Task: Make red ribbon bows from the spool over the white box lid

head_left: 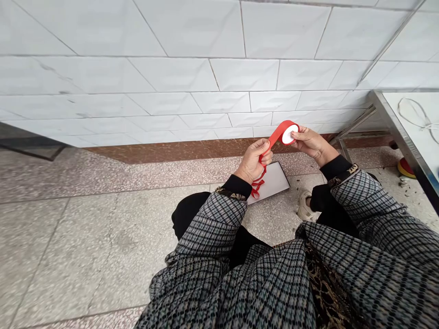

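Note:
A roll of red ribbon (281, 129) with a white round side is held up in front of the tiled wall. My right hand (310, 142) is closed on the roll, its thumb on the white side. A strip of ribbon runs from the roll down to my left hand (255, 160), whose fingers are closed round it. Below my left hand the loose red end (255, 189) hangs in curls over a shallow box (276, 183) with a white inside and a dark rim, which lies on the floor.
A metal-framed table (394, 123) with a pale top and a thin cord (416, 114) stands at the right. Beneath it is a red and yellow object (406, 168). My shoe (305, 208) rests near small debris. A dark panel (27, 141) is at the left.

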`<action>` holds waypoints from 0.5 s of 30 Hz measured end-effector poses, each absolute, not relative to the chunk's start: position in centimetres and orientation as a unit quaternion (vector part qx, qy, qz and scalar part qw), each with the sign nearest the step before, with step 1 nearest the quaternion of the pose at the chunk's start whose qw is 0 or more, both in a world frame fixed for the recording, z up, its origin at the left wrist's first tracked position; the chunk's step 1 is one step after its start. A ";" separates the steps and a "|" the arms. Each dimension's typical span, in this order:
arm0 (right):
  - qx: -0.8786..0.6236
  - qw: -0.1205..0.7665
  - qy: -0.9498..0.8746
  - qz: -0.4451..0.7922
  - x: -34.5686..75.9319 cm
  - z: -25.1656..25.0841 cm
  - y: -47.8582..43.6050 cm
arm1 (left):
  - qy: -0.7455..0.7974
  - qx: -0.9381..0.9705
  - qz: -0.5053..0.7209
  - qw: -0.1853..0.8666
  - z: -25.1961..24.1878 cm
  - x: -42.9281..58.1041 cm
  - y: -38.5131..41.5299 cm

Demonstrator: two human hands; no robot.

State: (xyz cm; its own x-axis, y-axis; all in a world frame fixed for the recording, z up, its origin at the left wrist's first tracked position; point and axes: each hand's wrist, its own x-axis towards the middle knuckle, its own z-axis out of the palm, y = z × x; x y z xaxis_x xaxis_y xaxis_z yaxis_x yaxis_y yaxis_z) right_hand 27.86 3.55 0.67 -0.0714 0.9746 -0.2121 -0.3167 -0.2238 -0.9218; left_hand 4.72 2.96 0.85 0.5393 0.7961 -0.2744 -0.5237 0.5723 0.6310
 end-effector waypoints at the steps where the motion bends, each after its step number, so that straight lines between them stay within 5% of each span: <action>1: -0.453 0.512 -0.345 0.644 27.6 0.5 3.5 | 0.274 0.243 0.385 0.847 0.6 5.0 2.8; 15: -0.431 0.531 -0.213 0.698 24.8 -1.3 3.0 | 0.266 0.255 0.432 0.823 -0.8 7.7 2.4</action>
